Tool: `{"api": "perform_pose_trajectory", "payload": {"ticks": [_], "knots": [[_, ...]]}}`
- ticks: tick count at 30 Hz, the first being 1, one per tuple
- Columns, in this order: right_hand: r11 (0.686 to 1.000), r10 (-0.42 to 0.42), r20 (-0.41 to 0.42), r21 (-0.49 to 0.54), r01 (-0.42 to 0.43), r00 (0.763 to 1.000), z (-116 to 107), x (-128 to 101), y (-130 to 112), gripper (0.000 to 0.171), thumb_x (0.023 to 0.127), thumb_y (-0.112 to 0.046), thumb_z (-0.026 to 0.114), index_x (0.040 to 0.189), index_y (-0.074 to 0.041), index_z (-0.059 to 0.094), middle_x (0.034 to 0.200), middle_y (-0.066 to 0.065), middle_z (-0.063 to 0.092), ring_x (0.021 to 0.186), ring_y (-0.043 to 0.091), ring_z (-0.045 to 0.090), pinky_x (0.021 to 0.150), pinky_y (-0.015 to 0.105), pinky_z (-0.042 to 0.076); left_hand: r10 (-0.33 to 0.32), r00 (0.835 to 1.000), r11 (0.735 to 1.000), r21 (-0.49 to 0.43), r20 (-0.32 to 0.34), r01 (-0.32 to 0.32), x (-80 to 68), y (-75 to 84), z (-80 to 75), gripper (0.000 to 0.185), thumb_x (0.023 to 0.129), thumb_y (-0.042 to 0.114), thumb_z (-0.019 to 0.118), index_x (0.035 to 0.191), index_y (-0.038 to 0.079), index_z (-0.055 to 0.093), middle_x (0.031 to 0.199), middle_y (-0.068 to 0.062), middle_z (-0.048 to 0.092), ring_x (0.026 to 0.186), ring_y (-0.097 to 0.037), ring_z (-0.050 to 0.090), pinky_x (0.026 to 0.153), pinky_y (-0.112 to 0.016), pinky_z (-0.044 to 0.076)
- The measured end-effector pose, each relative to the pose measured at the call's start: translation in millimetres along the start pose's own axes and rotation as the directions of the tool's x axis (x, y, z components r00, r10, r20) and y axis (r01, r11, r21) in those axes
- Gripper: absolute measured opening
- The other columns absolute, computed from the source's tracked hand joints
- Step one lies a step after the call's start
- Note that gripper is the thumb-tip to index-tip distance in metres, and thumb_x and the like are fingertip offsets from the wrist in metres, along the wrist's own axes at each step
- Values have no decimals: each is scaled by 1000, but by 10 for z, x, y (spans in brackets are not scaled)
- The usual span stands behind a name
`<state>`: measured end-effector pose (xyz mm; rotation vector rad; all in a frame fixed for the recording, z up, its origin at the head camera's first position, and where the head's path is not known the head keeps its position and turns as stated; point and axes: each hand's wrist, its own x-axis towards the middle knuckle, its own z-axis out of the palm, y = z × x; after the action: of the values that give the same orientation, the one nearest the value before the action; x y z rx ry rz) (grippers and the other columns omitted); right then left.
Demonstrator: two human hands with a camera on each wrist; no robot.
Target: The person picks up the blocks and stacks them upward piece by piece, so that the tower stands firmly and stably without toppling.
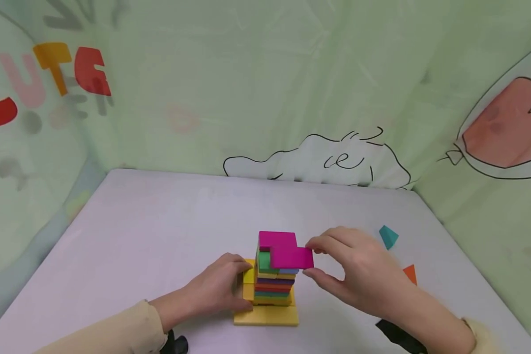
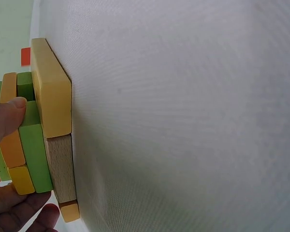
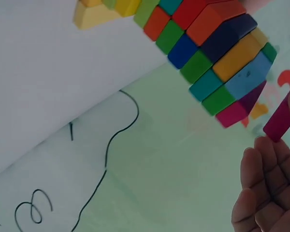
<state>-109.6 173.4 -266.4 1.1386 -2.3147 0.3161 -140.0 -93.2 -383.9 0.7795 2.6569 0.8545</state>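
Observation:
A tower of colourful wooden blocks [image 1: 265, 263] stands on pale yellow base blocks [image 1: 265, 317]. Its top layer includes a magenta block [image 1: 276, 238]. My left hand [image 1: 217, 285] grips the tower low down, thumb [image 2: 12, 116] on one side and the other fingers on the opposite side, around orange and green blocks [image 2: 36, 154]. Between thumb and fingertips, my right hand [image 1: 363, 270] pinches a second flat magenta block [image 1: 292, 258] by its right end. In the right wrist view, this magenta block [image 3: 280, 118] is apart from the tower's top.
On the white table [image 1: 168, 221], a teal block [image 1: 388, 237] and an orange block [image 1: 410, 273] lie right of the tower, beyond my right forearm. Printed green fabric [image 1: 248, 88] walls the table's back and sides.

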Motion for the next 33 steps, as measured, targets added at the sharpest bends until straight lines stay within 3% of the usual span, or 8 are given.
{"api": "perform_pose_trajectory", "payload": {"ticks": [3, 5, 7, 9, 28, 33], "knots": [[999, -9, 39, -34, 10, 999, 45, 61, -55, 30, 92, -43, 75, 101, -14, 71, 86, -9, 68, 78, 7, 62, 68, 27, 57, 7, 1000, 1000, 5, -2, -7, 8, -6, 6, 72, 73, 37, 92, 128, -4, 68, 126, -12, 69, 120, -25, 58, 107, -42, 53], [999, -3, 61, -52, 6, 998, 61, 85, -81, 33, 80, -34, 88, 100, -14, 71, 86, -8, 67, 78, 7, 62, 68, 28, 57, 17, 1000, 1000, 7, -7, -17, 12, -10, 8, 72, 73, 36, 91, 128, -4, 68, 125, -11, 69, 120, -24, 57, 106, -42, 53], [997, 3, 76, -71, 2, 997, 69, 100, -95, 41, 69, -28, 95, 99, -14, 71, 86, -8, 67, 78, 8, 61, 68, 28, 57, 29, 999, 1000, 9, -14, -28, 11, -12, 9, 71, 73, 36, 92, 127, -4, 68, 124, -11, 70, 119, -24, 58, 106, -41, 53], [997, 10, 84, -83, -3, 996, 77, 105, -98, 44, 65, -26, 97, 99, -14, 71, 86, -8, 67, 77, 8, 61, 68, 28, 57, 36, 999, 999, 15, -23, -36, 10, -12, 12, 70, 73, 35, 92, 126, -4, 68, 123, -11, 70, 119, -24, 58, 105, -41, 53], [995, 83, 149, -74, -73, 985, 110, 91, -109, 45, 70, -29, 95, 106, -14, 71, 90, -8, 68, 81, 7, 62, 70, 26, 58, 40, 998, 999, 28, -38, -39, 1, -11, 21, 69, 71, 35, 92, 124, -3, 70, 120, -10, 71, 115, -23, 59, 104, -40, 54], [996, 85, 134, -45, -79, 987, 100, 130, -110, 47, 73, -29, 93, 109, -14, 69, 94, -8, 68, 82, 6, 62, 69, 25, 57, 26, 999, 999, 24, -33, -25, 8, -15, 18, 70, 72, 35, 92, 125, -4, 69, 121, -11, 71, 117, -23, 59, 105, -40, 54]]}}
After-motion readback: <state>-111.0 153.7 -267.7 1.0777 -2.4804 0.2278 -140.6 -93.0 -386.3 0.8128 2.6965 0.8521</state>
